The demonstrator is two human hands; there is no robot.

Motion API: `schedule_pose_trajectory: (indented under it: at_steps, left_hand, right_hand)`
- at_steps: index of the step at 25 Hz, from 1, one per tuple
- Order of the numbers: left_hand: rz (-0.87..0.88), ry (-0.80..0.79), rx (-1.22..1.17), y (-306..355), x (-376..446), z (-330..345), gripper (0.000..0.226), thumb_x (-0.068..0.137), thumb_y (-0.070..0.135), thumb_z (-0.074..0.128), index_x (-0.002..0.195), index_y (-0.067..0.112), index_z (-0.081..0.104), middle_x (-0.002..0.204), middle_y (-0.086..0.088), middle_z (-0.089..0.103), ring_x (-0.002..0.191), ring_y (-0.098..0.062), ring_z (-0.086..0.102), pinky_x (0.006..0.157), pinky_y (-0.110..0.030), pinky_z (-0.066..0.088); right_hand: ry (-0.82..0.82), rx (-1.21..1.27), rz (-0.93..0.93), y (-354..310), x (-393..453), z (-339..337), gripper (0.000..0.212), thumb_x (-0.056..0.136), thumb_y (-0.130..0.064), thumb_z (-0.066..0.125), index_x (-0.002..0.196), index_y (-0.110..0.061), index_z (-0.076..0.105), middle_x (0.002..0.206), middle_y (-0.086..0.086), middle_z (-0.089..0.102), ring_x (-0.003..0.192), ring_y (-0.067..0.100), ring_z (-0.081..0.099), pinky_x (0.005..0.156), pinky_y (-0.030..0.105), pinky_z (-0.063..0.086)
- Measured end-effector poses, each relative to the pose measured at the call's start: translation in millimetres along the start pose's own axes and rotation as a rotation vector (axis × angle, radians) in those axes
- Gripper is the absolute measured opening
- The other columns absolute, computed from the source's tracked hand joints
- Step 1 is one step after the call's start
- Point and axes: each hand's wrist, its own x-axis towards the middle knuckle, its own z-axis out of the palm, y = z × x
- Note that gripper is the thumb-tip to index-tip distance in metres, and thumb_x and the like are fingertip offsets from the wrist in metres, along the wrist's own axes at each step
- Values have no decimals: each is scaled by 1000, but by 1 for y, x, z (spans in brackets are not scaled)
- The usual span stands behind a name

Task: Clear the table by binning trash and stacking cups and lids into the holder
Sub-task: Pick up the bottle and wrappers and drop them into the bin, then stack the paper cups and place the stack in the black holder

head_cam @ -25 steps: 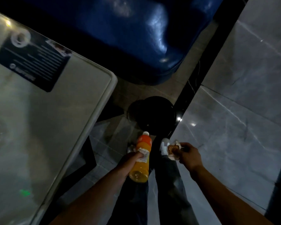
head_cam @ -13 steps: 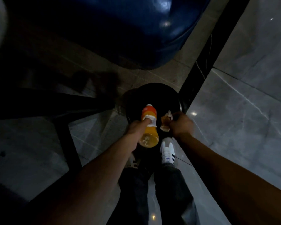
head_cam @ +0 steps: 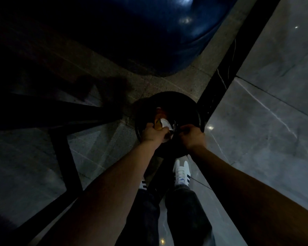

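My left hand (head_cam: pixel 152 133) is closed around an orange drink bottle (head_cam: pixel 160 119), fingers wrapped at its white label, the bottle pointing cap-first down into the mouth of a round black bin (head_cam: pixel 194 110). My right hand (head_cam: pixel 192 136) is curled shut just beside it, over the bin's near rim; I cannot tell in this dim light whether it has hold of the crumpled wrapper it carried a moment ago, though a pale scrap (head_cam: pixel 174 124) shows between the two hands.

A second ago both hands hung above my shoes, short of the bin, and a table edge filled the left of the view. Since then both arms have reached forward and down, and the bottle has gone from above the rim to partly inside it. I judge the binning of this trash to be at the point of release; the cups and lids are not in view.

The bin stands on a grey, glossy tiled floor (head_cam: pixel 274 121) crossed by a black strip. Dark table legs (head_cam: pixel 64 157) slant at the left. A large shiny blue object (head_cam: pixel 167 32) sits beyond the bin. The room is very dark.
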Motion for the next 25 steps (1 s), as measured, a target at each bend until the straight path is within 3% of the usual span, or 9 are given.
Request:
schedule_pose_trajectory:
  at_steps: [4, 9, 13, 17, 25]
  left_hand:
    - [8, -38, 70, -8, -25, -19, 57, 92, 27, 63, 142, 11, 42, 142, -15, 50, 128, -33, 49, 99, -33, 41]
    - [104, -128, 272, -24, -101, -60, 39, 88, 32, 64, 123, 16, 59, 121, -9, 66, 113, -27, 60, 94, -31, 47]
    - [197, -159, 483, -23, -195, -99, 36, 86, 33, 63, 119, 18, 61, 120, -7, 67, 112, -26, 62, 94, -35, 50]
    - [302, -130, 582, -17, -286, -138, 37, 82, 41, 58, 113, 21, 61, 112, -7, 70, 108, -27, 64, 89, -35, 51]
    - [420, -79, 332, -15, -414, -185, 40, 88, 31, 66, 123, 13, 60, 119, -8, 68, 112, -25, 64, 97, -34, 50]
  right_hand:
    - [-94, -174, -94, 4, -34, -13, 30, 95, -25, 51, 122, -19, 61, 115, 13, 69, 101, 30, 65, 78, 32, 49]
    - [-178, -409, -187, -5, -106, -50, 33, 93, -30, 53, 122, -13, 58, 116, 14, 67, 104, 31, 63, 73, 30, 44]
    - [-177, -476, -289, -31, -196, -97, 30, 94, -30, 51, 117, -14, 61, 114, 13, 69, 105, 29, 63, 82, 35, 52]
    - [-153, -530, -387, -46, -285, -138, 30, 94, -34, 51, 119, -20, 61, 119, 8, 68, 108, 25, 62, 84, 33, 51]
    - [-79, -601, -651, -75, -412, -206, 31, 92, -36, 52, 120, -25, 58, 117, 4, 66, 105, 23, 62, 83, 34, 52]
